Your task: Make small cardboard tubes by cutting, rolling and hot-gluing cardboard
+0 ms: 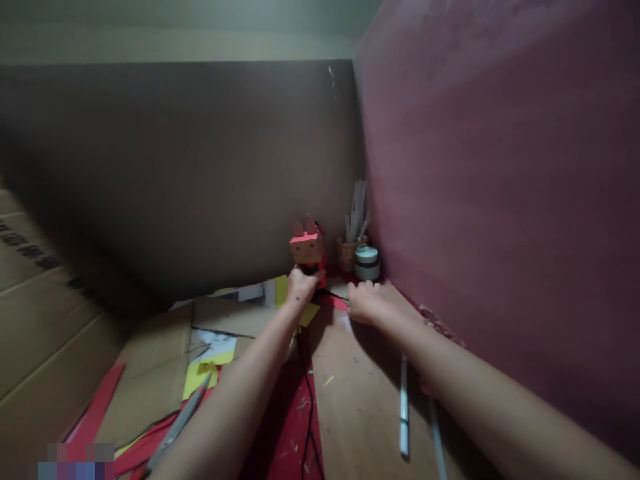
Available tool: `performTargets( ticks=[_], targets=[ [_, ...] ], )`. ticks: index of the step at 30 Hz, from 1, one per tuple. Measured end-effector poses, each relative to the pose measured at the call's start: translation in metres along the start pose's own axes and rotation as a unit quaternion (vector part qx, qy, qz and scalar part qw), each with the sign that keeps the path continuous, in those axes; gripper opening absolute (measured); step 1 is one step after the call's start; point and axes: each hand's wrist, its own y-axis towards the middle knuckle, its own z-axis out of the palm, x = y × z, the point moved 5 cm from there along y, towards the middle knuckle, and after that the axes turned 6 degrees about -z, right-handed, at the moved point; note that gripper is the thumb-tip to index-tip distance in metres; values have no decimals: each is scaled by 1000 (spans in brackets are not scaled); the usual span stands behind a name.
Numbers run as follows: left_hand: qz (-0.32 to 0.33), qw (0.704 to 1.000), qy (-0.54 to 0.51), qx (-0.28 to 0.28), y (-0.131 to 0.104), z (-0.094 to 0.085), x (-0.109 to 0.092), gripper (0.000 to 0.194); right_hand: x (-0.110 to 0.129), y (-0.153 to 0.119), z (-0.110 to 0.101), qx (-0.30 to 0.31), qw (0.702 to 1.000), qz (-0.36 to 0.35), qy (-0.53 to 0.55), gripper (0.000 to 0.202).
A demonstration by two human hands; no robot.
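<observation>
A pale pen [404,413] lies at five o'clock. Dark characters on the carton [35,293] at nine o'clock are too blurred to read. Both arms reach forward: the right hand [369,303], half past four, palm down, fingers curled, grip impossible to tell; the left hand [301,285], seven o'clock, fingers clamped round the cat-faced figure [307,248] near dial centre.

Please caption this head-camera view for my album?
Left hand at a boxy red-and-tan cardboard cat; right hand near a round pale-blue pot.
</observation>
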Motion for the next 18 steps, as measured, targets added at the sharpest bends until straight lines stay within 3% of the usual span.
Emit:
performTargets(
  ticks=[4,11,14,18],
  targets=[
    [20,1000,3,23,-4,-6,-3,27,-5,18,15,32,999,12,-30,33],
    [28,1000,-6,3,-11,-12,-5,29,-4,26,19,54,998,-12,-20,30],
    [35,999,-12,-6,-10,-11,-6,37,-5,27,12,37,999,-13,5,31],
    [27,1000,-5,-9,-6,-5,-5,31,-16,18,-13,-4,998,32,51,30]
  ],
)
